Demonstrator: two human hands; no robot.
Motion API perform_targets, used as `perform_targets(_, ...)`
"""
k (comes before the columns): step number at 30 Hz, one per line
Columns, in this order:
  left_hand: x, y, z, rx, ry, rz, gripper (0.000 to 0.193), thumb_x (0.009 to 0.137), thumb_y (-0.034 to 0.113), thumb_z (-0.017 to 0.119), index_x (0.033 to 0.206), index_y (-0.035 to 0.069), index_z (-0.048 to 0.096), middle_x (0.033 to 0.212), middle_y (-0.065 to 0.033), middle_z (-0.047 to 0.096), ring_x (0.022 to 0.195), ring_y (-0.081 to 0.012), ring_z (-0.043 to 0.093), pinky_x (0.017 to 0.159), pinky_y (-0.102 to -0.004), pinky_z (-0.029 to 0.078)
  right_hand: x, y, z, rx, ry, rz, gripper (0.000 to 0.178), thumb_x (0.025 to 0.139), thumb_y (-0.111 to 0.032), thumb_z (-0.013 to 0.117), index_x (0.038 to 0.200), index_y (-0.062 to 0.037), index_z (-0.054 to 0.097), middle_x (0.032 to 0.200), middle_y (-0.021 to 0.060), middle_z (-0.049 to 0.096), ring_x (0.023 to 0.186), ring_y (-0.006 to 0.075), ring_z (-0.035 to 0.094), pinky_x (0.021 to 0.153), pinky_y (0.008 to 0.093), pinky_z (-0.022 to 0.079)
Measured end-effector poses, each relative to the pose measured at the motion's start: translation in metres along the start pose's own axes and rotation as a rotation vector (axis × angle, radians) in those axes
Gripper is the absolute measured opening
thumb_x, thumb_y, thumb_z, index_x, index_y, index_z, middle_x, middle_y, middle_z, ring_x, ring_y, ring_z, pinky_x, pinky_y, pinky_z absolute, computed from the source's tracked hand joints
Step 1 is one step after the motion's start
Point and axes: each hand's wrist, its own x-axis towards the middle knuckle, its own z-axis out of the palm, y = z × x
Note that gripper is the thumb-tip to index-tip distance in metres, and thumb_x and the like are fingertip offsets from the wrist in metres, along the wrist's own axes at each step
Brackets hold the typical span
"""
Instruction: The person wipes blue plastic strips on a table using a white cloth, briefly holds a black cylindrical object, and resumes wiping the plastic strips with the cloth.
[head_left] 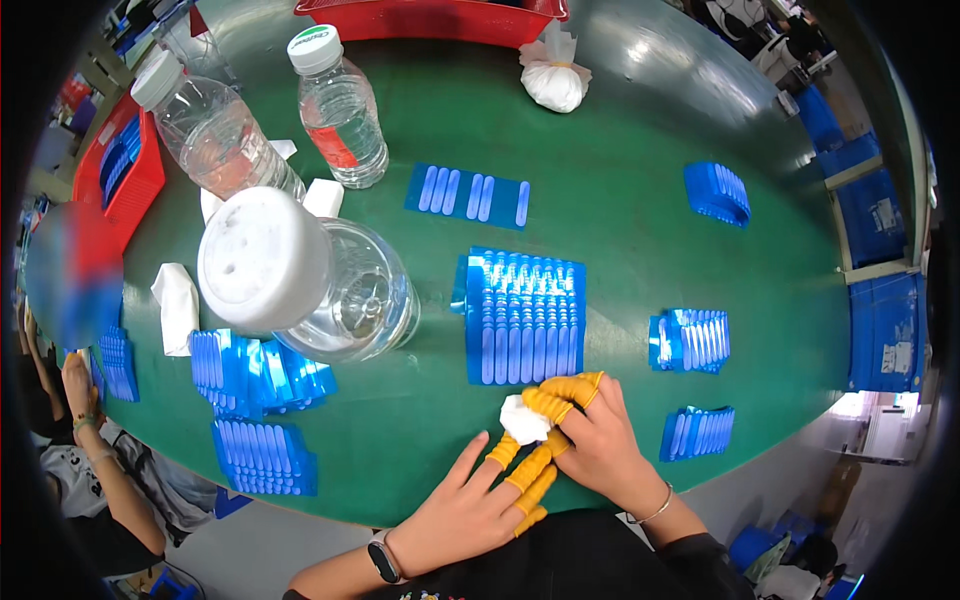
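Note:
Near the table's front edge my two hands meet at a crumpled white wad (524, 420), which looks like tissue or cloth. Yellow finger cots cover several fingers of both hands. My right hand (600, 440) pinches the wad. My left hand (465, 515) comes in from below, palm down, its little finger bare and stretched out. Its other fingers close in beside the wad; a small purplish speck shows there, mostly hidden. Just beyond my hands lies a blue film-covered stack of light-blue strips (527, 335). Farther off is a blue sheet with several strips (468, 196).
Clear plastic bottles, including a large white-capped one (365, 300), stand at left beside blue strip stacks (262, 457). More stacks (697, 433) lie at right. A red tray (440, 22) and a tied bag of white stuff (555, 78) are at the back. A co-worker's hand (80, 388) shows at far left.

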Motion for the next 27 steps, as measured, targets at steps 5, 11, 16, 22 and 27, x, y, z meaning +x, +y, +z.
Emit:
perform_targets(5, -0.001, -0.002, 0.019, 0.055, 0.030, -0.001, 0.038, 0.087, 0.035, 0.069, 0.117, 0.012, 0.069, 0.126, -0.0015, 0.063, 0.122, -0.0272, 0.055, 0.113, -0.0613, 0.031, -0.020, 0.009, -0.031, 0.135, 0.162, 0.042, 0.038, 0.071, -0.006, 0.078, 0.107, -0.0073, 0.065, 0.104, 0.0084, 0.066, 0.091, 0.0294, 0.062, 0.082, 0.0394, 0.045)
perform_targets(11, 0.002, -0.003, 0.018, 0.035, 0.030, -0.007, 0.039, 0.085, 0.027, 0.065, 0.120, 0.009, 0.069, 0.119, -0.0037, 0.062, 0.121, -0.0248, 0.055, 0.112, -0.0649, 0.030, -0.043, 0.014, -0.006, -0.050, 0.039, 0.002, 0.040, 0.067, -0.005, 0.077, 0.106, -0.0094, 0.070, 0.106, 0.0053, 0.066, 0.089, 0.0267, 0.057, 0.075, 0.0388, 0.041)
perform_targets(16, -0.001, -0.002, 0.023, -0.020, 0.094, -0.063, 0.035, 0.085, 0.026, 0.066, 0.115, 0.009, 0.072, 0.115, -0.0028, 0.062, 0.116, -0.0236, 0.056, 0.112, -0.0639, 0.031, -0.051, 0.003, -0.008, -0.113, -0.044, -0.095, 0.044, 0.062, -0.006, 0.074, 0.105, -0.0086, 0.069, 0.111, 0.0064, 0.065, 0.088, 0.0287, 0.055, 0.076, 0.0432, 0.039)
perform_targets(22, -0.013, -0.003, 0.024, 0.046, -0.005, 0.006, 0.035, 0.082, 0.031, 0.073, 0.113, 0.015, 0.074, 0.108, 0.0000, 0.062, 0.111, -0.0227, 0.056, 0.112, -0.0649, 0.031, -0.062, 0.014, -0.011, -0.081, -0.170, -0.153, 0.045, 0.062, -0.009, 0.077, 0.106, -0.0061, 0.067, 0.111, 0.0067, 0.064, 0.089, 0.0307, 0.053, 0.077, 0.0496, 0.037)
perform_targets(27, -0.005, -0.003, 0.027, 0.056, 0.082, -0.019, 0.035, 0.082, 0.030, 0.072, 0.114, 0.015, 0.074, 0.108, -0.0001, 0.062, 0.111, -0.0228, 0.056, 0.111, -0.0644, 0.033, -0.051, 0.038, -0.013, -0.252, 0.084, 0.072, 0.040, 0.066, -0.015, 0.076, 0.105, -0.0091, 0.067, 0.107, 0.0054, 0.064, 0.090, 0.0279, 0.054, 0.079, 0.0450, 0.037)
